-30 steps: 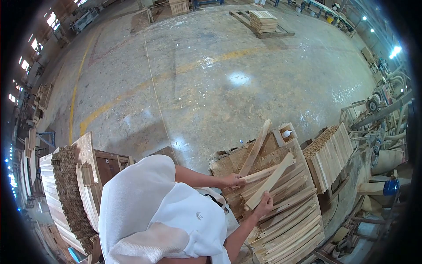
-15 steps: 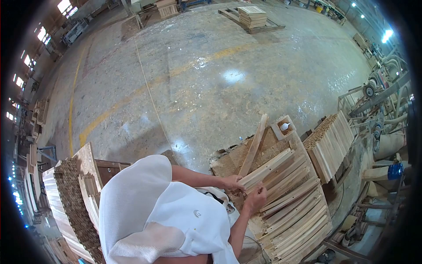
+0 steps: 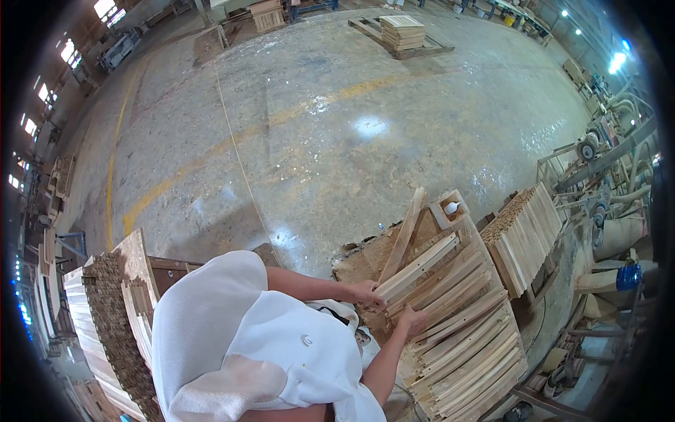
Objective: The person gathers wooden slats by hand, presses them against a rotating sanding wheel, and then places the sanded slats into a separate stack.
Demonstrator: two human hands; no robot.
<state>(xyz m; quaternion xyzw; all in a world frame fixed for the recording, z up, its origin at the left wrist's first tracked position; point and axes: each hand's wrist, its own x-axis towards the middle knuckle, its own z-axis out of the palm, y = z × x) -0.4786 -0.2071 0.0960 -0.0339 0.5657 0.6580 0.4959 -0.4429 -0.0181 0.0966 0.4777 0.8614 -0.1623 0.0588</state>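
My left hand (image 3: 369,295) is closed on the near end of a pale wooden strip (image 3: 420,267), which slants up and away to the right. Lower down, my right hand (image 3: 413,321) has its fingers curled at the end of another wooden strip (image 3: 457,295) in the row; its fingertips are partly hidden. Several more strips (image 3: 471,352) lie side by side on the work table (image 3: 355,267), some with small dark holes. A single loose strip (image 3: 402,235) lies at a steeper angle beyond my left hand.
At the table's far corner, a wooden box (image 3: 444,219) holds a white bottle (image 3: 451,208). A stack of strips (image 3: 524,239) stands to the right, near machinery with hoses (image 3: 626,183). Another large stack (image 3: 116,316) is on my left. A pallet with boards (image 3: 402,34) sits far off.
My right hand has moved from a raised pinch down onto the strips, slightly nearer to me. My left hand stays at the strip's end, and that strip has shifted slightly.
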